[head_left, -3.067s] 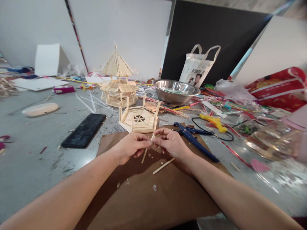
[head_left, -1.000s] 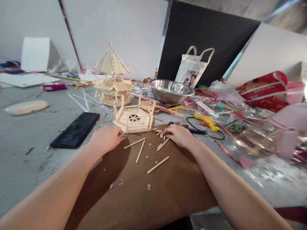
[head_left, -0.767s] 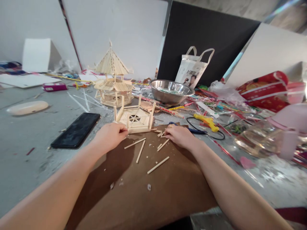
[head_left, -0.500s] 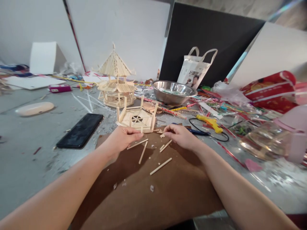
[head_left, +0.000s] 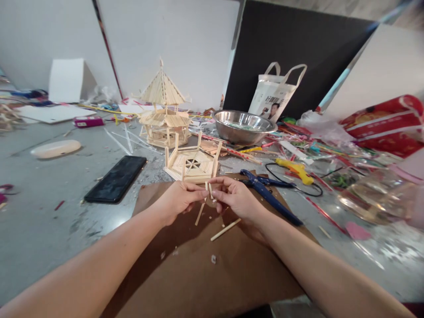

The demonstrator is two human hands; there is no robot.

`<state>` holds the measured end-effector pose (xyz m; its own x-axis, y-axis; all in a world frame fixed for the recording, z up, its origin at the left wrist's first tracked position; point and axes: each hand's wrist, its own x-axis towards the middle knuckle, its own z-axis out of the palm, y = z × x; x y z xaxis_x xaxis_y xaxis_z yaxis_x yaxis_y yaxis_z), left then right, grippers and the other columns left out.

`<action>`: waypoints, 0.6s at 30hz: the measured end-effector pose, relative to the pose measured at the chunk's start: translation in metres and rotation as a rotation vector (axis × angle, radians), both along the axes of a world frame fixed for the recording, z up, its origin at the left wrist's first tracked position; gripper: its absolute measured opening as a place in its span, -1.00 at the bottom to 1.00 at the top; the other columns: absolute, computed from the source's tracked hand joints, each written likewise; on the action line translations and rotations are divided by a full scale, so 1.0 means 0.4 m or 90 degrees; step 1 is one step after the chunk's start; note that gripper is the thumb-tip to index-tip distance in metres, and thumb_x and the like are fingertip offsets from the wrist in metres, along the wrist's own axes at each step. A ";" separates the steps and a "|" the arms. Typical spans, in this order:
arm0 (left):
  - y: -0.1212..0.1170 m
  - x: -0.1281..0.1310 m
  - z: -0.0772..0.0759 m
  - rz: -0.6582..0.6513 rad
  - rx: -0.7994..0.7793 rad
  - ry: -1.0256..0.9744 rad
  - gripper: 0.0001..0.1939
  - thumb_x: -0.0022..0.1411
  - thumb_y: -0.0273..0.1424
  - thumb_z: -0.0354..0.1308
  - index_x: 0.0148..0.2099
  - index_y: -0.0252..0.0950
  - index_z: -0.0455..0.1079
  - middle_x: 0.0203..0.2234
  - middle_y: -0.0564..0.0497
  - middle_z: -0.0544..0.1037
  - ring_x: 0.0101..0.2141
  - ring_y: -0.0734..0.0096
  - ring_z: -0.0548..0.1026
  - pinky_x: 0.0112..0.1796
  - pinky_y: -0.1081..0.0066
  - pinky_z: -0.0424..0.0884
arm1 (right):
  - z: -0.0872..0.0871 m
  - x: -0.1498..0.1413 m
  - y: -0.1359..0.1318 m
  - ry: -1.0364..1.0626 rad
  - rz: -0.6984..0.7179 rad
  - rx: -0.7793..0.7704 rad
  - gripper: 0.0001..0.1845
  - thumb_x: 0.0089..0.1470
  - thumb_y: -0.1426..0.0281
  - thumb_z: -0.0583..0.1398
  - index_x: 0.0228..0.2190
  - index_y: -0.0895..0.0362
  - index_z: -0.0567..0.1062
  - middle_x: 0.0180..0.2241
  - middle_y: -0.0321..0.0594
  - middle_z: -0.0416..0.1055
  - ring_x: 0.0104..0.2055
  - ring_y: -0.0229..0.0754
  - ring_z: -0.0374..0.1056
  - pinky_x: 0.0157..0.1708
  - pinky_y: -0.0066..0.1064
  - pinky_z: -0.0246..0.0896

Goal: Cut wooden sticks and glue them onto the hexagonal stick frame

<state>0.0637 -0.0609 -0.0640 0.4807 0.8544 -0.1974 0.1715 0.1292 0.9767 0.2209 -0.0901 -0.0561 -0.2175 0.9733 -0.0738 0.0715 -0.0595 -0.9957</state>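
My left hand (head_left: 185, 198) pinches a short wooden stick (head_left: 206, 186) upright between thumb and fingers. Close beside it, my right hand (head_left: 232, 194) grips another short wooden stick (head_left: 210, 190), tilted slightly; the two pieces stand side by side, and I cannot tell whether they touch. Below the hands, a loose stick (head_left: 225, 229) lies on the brown board (head_left: 198, 278), with another thin stick (head_left: 199, 215) partly under the fingers. Just behind the hands sits a hexagonal stick frame (head_left: 175, 165) with upright posts. A finished-looking stick pavilion (head_left: 164, 95) with a pointed roof stands farther back.
Blue-handled pliers or cutters (head_left: 268, 194) lie right of my right hand. Beyond them is a yellow glue gun (head_left: 294, 171) with a black cord. A phone (head_left: 115, 179) lies at left, a metal bowl (head_left: 243, 128) behind, and a clear jug (head_left: 367, 194) at right.
Both hands have come together over the board, bringing their two sticks side by side. My right hand has moved left, uncovering the blue-handled tool. The view has shifted slightly.
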 end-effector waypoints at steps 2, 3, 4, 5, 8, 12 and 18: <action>0.000 -0.001 0.000 -0.003 0.001 0.009 -0.69 -0.14 -0.21 0.13 -0.43 -0.38 0.41 -0.75 0.15 0.26 -0.77 0.71 0.04 -0.75 0.58 -0.08 | 0.001 -0.001 -0.001 -0.014 -0.018 0.007 -0.77 -0.17 0.39 0.15 -0.37 0.17 0.29 -0.64 -0.43 0.25 -0.73 -0.42 0.20 -0.74 -0.57 0.09; 0.000 -0.001 0.000 -0.005 0.002 0.015 -0.69 -0.14 -0.21 0.13 -0.44 -0.38 0.40 -0.77 0.15 0.24 -0.77 0.70 0.04 -0.75 0.58 -0.08 | 0.000 -0.002 -0.001 -0.021 -0.026 0.012 -0.81 -0.17 0.40 0.15 -0.41 0.17 0.29 -0.63 -0.42 0.25 -0.73 -0.42 0.20 -0.74 -0.57 0.09; 0.000 -0.001 0.001 -0.009 0.002 0.021 -0.69 -0.13 -0.21 0.13 -0.44 -0.38 0.40 -0.77 0.16 0.22 -0.77 0.70 0.04 -0.74 0.58 -0.07 | -0.002 -0.003 -0.001 -0.029 -0.031 0.016 -0.84 -0.17 0.40 0.14 -0.44 0.18 0.29 -0.63 -0.42 0.26 -0.73 -0.42 0.20 -0.73 -0.57 0.09; -0.001 -0.001 0.003 -0.014 0.003 0.027 -0.70 -0.13 -0.21 0.12 -0.44 -0.38 0.39 -0.77 0.16 0.22 -0.77 0.70 0.04 -0.74 0.58 -0.07 | -0.004 -0.003 -0.001 -0.037 -0.032 0.020 -0.86 -0.17 0.41 0.14 -0.47 0.18 0.29 -0.63 -0.41 0.25 -0.72 -0.42 0.20 -0.73 -0.57 0.09; -0.001 -0.002 0.007 -0.028 0.011 0.050 -0.70 -0.11 -0.21 0.11 -0.43 -0.38 0.38 -0.74 0.15 0.24 -0.76 0.70 0.07 -0.74 0.58 -0.04 | -0.012 -0.002 -0.001 -0.071 -0.017 0.034 -0.90 -0.15 0.41 0.11 -0.50 0.18 0.28 -0.63 -0.42 0.23 -0.72 -0.42 0.19 -0.74 -0.56 0.06; 0.003 -0.006 0.016 -0.025 0.052 0.104 -0.71 -0.09 -0.22 0.08 -0.43 -0.37 0.38 -0.76 0.16 0.22 -0.76 0.70 0.07 -0.73 0.59 -0.04 | -0.015 0.008 -0.002 -0.223 0.005 0.112 -0.90 -0.13 0.39 0.10 -0.48 0.17 0.32 -0.63 -0.39 0.24 -0.67 -0.41 0.18 -0.66 -0.53 0.07; 0.007 -0.015 0.023 -0.022 0.081 0.166 -0.76 -0.09 -0.27 0.06 -0.45 -0.37 0.37 -0.78 0.17 0.21 -0.75 0.69 0.07 -0.72 0.60 -0.01 | -0.010 0.012 -0.013 -0.567 0.128 0.343 -0.85 -0.05 0.39 0.05 -0.44 0.12 0.41 -0.42 -0.25 0.36 -0.37 -0.30 0.25 -0.39 -0.47 0.07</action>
<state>0.0578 -0.0581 -0.0546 0.4570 0.8641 -0.2107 0.4213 -0.0016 0.9069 0.2257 -0.0953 -0.0600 -0.4584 0.8769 0.1447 0.7479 0.4685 -0.4702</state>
